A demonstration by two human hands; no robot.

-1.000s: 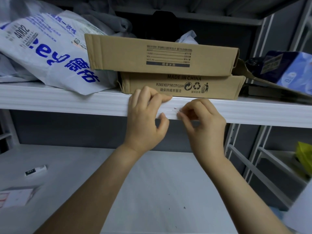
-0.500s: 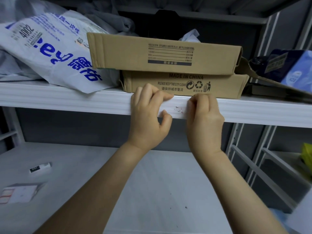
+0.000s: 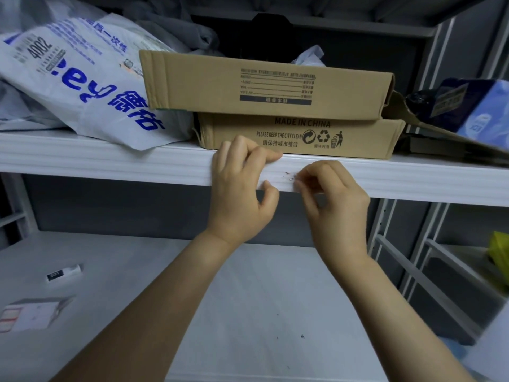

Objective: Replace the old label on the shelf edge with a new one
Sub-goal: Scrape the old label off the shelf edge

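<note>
Grey metal shelving; its white shelf edge (image 3: 110, 166) runs nine to three o'clock. The left hand (image 3: 239, 194) fingers grip it, while the right hand (image 3: 336, 199) fingers curl at dark label flecks (image 3: 289, 176) between them; whether they hold anything is unclear.

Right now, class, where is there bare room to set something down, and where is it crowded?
Bare: the lower shelf, right of the small label and card packet. Crowded: the upper shelf, packed with white bag, stacked cardboard boxes.
</note>
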